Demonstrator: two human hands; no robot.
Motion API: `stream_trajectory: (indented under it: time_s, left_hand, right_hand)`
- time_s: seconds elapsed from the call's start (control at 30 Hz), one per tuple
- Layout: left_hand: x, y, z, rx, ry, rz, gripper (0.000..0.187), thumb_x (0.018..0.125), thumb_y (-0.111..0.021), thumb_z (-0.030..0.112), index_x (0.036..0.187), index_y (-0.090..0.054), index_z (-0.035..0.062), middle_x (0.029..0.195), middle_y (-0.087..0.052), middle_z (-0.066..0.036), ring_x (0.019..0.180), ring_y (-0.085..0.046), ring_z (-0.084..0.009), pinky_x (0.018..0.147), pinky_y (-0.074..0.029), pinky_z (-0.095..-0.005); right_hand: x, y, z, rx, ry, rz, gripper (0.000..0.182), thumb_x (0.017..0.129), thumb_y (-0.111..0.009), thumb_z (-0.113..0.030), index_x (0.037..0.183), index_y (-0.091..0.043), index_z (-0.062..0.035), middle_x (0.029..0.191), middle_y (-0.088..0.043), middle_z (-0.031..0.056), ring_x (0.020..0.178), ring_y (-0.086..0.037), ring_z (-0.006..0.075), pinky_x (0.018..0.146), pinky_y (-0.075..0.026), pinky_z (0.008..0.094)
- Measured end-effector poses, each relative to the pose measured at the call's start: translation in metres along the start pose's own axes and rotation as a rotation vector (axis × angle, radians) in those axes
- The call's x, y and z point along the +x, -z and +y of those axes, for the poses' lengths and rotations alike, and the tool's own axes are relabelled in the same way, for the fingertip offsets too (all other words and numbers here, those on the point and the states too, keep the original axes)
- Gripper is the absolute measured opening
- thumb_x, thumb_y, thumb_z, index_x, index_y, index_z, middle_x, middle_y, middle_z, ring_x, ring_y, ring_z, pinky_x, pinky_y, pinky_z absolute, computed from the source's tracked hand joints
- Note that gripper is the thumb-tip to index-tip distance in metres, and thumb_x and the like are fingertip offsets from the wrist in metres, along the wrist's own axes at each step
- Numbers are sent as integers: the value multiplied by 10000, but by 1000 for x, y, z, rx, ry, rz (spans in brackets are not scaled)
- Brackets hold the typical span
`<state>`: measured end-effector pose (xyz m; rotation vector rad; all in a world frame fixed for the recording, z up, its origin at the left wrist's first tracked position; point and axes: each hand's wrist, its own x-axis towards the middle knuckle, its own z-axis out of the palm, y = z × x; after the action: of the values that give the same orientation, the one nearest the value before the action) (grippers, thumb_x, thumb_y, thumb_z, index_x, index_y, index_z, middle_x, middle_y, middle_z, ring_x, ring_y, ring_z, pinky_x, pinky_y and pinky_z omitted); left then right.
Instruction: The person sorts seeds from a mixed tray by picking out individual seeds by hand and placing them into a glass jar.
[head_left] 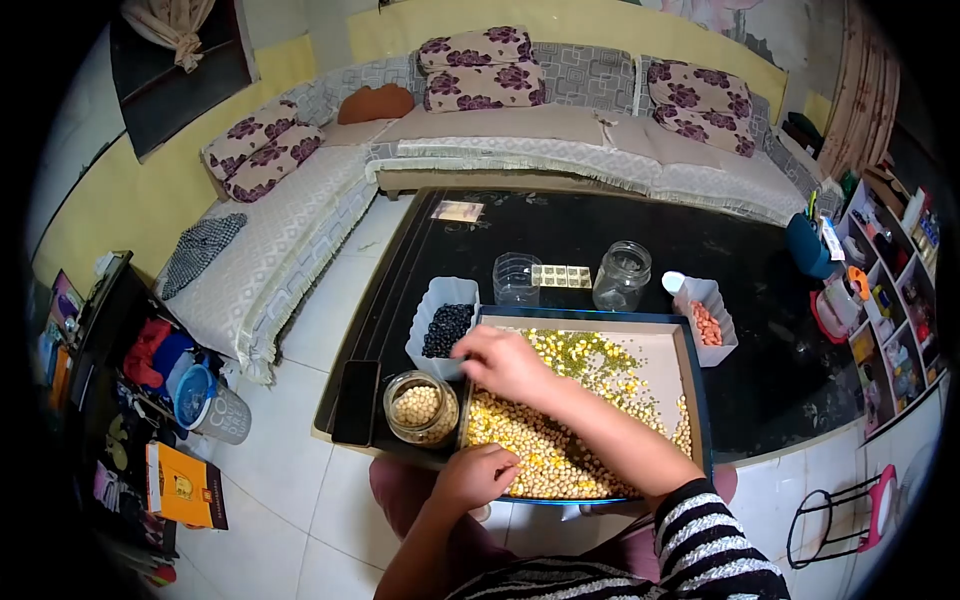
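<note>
A shallow box [698, 400] with a dark blue outer edge holds pale round beans [570, 470], yellow kernels and small green beans [590, 350]. My right hand [503, 360] reaches across it, fingers pinched together beside a translucent container [417, 335] of black beans [447, 328]. What those fingertips hold, if anything, is hidden. At the box's near left corner, my left hand [476, 474] is closed, its fingertips over the pale beans; I cannot make out anything in it. A glass jar [420, 432] part-filled with pale beans stands left of the box.
On the black table [780, 300] are a phone [356, 402], an open glass jar [622, 277], a clear plastic tub [516, 280], a gold-coloured segmented tray [561, 276] and a container [718, 350] of pinkish nuts or beans. A shelf organizer [890, 300] stands right; a sofa lies behind.
</note>
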<state>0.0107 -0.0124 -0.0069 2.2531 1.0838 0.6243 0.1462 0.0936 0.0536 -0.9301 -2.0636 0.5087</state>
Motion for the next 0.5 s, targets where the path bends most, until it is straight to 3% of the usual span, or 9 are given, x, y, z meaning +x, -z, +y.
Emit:
stream_trajectory:
  time_s: [0.2, 0.23, 0.5]
  left_hand:
    - [1, 2, 2, -28, 20, 4, 125, 757, -643, 191, 823, -645, 84, 782, -629, -71, 702, -614, -243, 623, -490, -330]
    - [1, 1, 1, -29, 13, 10, 125, 757, -642, 190, 821, -645, 83, 779, -628, -70, 701, -613, -242, 623, -489, -330]
    - [1, 2, 2, -15, 13, 0, 132, 755, -641, 196, 815, -643, 78, 778, -626, -68, 699, -609, -243, 624, -486, -332]
  right_hand:
    - [-38, 32, 101, -315, -422, -87, 154, 715, -601, -74, 863, -644, -75, 814, -608, 153, 794, -600, 313, 733, -479, 386]
    - [-42, 36, 105, -371, -424, -107, 187, 704, -643, -86, 886, -639, -44, 854, -621, 134, 763, -609, 284, 705, -494, 357]
    - [-49, 20, 142, -438, -446, -194, 205, 687, -639, -89, 888, -642, -50, 848, -630, 145, 789, -607, 293, 722, -489, 366]
